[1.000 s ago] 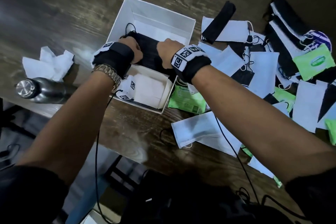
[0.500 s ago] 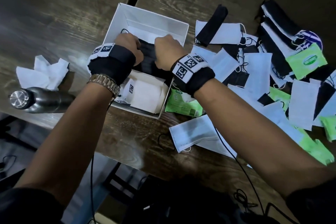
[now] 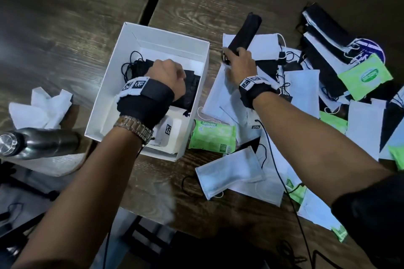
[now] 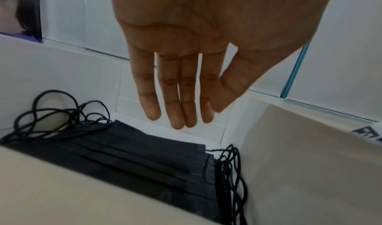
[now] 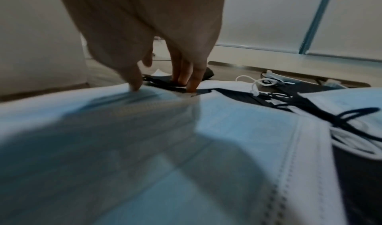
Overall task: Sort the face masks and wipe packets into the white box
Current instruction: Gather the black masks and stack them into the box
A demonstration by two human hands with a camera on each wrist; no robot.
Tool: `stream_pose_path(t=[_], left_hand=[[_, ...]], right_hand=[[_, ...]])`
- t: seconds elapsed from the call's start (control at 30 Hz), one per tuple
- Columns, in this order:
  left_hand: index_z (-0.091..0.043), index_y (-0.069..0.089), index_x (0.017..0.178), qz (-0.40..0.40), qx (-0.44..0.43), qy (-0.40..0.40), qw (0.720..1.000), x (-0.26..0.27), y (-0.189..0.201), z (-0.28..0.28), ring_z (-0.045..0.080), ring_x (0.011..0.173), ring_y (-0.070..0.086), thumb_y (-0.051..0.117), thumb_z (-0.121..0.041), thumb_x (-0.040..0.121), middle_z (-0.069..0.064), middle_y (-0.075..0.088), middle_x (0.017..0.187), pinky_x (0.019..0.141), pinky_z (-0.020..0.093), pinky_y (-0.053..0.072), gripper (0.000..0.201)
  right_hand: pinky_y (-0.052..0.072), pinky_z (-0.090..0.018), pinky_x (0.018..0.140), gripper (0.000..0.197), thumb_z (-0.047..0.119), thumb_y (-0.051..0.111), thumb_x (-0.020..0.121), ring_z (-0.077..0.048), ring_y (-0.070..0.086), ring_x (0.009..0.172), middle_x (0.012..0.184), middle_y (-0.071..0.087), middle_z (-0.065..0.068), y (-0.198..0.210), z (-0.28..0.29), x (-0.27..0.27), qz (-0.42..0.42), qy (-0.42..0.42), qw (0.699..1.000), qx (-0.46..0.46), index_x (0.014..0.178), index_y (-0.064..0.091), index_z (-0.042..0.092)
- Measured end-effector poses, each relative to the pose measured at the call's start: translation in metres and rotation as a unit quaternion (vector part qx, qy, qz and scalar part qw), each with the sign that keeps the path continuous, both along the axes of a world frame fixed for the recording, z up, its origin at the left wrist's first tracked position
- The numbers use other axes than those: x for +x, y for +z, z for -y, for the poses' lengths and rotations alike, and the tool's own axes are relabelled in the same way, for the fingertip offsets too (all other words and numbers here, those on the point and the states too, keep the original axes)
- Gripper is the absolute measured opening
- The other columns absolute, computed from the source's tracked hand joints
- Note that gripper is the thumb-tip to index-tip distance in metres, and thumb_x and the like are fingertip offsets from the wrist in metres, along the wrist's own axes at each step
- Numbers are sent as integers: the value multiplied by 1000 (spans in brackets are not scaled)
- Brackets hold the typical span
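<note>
The white box (image 3: 166, 34) stands left of centre on the table. A stack of black masks (image 3: 192, 91) (image 4: 144, 155) lies inside it, with a white wipe packet (image 3: 172, 131) at the near end. My left hand (image 3: 168, 74) (image 4: 186, 112) hovers over that stack with straight fingers and holds nothing. To the right of the box, my right hand (image 3: 239, 60) (image 5: 163, 85) reaches into the pile. Its fingertips (image 5: 192, 86) touch the near end of a folded black mask (image 3: 247, 28) (image 5: 161, 80), and the thumb rests on a white mask (image 5: 144, 130).
Black and white masks (image 3: 306, 89) and green wipe packets (image 3: 365, 76) cover the table's right side. One green packet (image 3: 212, 135) lies against the box. A steel bottle (image 3: 37, 142) and crumpled tissue (image 3: 43, 107) sit left of the box, near the table edge.
Both hands were pressing the black masks into the box. My right hand has left the box and moved right onto the folded black mask. My left hand has lifted off the stack.
</note>
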State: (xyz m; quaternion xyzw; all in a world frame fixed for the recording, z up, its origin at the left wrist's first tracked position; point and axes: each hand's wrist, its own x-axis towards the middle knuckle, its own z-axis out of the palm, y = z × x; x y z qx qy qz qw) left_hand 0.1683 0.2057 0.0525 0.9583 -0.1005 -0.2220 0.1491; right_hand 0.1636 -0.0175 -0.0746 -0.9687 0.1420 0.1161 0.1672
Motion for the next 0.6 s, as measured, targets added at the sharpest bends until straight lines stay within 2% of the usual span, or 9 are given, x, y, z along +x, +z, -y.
stream_pose_path(t=[0.07,0.13,0.27,0.37,0.5,0.6], left_hand=[[-33,68,83,1,0,6,1000,-3,-3,0,25,89,67,55,-21,76,3,70,98,85,38,57,19],[-32,68,82,15,-3,13,1000,-5,-3,-1,26,88,67,54,-23,75,3,71,96,84,39,57,17],[-30,64,74,66,-32,25,997,-2,7,-1,24,80,67,54,-28,76,1,71,84,78,37,58,10],[-25,67,77,110,-64,33,991,-2,25,6,20,78,66,55,-29,79,-3,70,77,77,33,56,14],[-22,69,78,145,-164,-4,976,-7,52,32,13,71,63,56,-27,82,-7,68,73,76,28,53,14],[-18,69,89,147,-251,-65,955,-17,61,63,11,68,61,57,-17,83,-8,66,81,70,25,51,14]], right_hand=[[48,-48,88,64,-2,49,91,-39,42,119,128,45,-19,-1,1,4,24,-5,999,-25,146,38,27],[47,-47,85,57,-8,47,91,-40,44,118,126,47,-21,0,4,9,31,-6,999,-37,142,42,17],[47,-42,91,22,3,53,96,-38,54,113,118,58,-20,1,16,10,41,-26,998,-37,115,64,0],[48,-38,86,20,11,52,98,-36,58,108,113,63,-20,6,22,3,64,-50,997,-16,106,67,0],[45,-38,74,17,16,48,96,-32,60,96,103,63,-14,28,27,-20,181,-100,978,13,102,59,4],[43,-36,65,15,16,47,94,-29,61,81,88,65,-10,57,36,-41,309,-134,938,78,97,56,4]])
